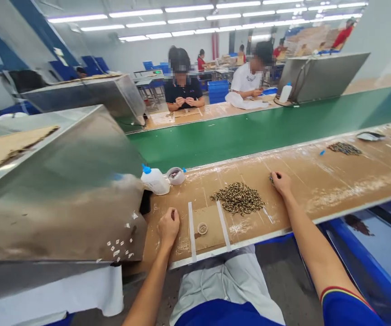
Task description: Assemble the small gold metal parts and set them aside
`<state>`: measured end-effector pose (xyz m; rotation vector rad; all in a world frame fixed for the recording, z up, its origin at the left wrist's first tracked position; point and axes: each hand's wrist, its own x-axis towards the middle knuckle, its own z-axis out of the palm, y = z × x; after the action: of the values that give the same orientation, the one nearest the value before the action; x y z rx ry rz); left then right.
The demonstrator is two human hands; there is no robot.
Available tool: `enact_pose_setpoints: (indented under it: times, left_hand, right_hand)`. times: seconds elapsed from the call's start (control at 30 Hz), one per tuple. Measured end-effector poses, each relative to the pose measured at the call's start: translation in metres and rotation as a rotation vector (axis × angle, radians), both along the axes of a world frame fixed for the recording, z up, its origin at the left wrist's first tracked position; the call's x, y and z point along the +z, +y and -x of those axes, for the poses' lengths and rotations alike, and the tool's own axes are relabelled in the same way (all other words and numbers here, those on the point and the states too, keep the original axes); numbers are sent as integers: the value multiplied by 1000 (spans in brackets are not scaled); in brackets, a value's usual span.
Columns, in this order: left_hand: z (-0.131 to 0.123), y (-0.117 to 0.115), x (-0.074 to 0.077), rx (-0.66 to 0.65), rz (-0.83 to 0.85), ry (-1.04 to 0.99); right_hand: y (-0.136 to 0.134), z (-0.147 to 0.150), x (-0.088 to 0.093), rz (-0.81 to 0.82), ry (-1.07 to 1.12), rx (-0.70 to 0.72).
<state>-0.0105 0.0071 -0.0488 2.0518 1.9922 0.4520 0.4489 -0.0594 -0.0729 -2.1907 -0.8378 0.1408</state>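
My left hand [169, 227] rests on the cardboard-covered bench with its fingers curled closed; whatever may be inside is hidden. Farther right, my right hand [281, 183] has its fingers pressed together over a few small dark pieces [270, 179], too small to name. Between the hands lies a heap of small brass-and-black metal parts [239, 198]. A small clear round cup [202, 228] stands on a cardboard pad [212, 217] bordered by white tape strips, to the right of my left hand.
A white bottle with a blue cap [156, 181] and a tape roll [176, 175] stand beyond my left hand. At left is a metal box [90, 190]. A second pile of parts [345, 148] lies far right. Past the green conveyor belt [216, 136], two people sit working.
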Motion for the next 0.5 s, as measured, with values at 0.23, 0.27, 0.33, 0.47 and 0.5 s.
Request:
enact_pose_setpoints:
  times: [0.23,0.27,0.33,0.47,0.5]
  left_hand:
    - [-4,19,-5,10,-24,-27]
    - [-5,22,-3,16,9,-18]
    - [-9,29,7,12,107,20]
    - [-23,47,40,-63,385,178]
    - [-30,54,50,-70,432,224]
  right_hand:
    - [34,-89,7,187,-7,152]
    - [43,-109,10,218,-21,147]
    - [62,-145,16,270,-49,109]
    - [94,-187,24,331,-72,-44]
    - [100,-190,24,340,-68,-92]
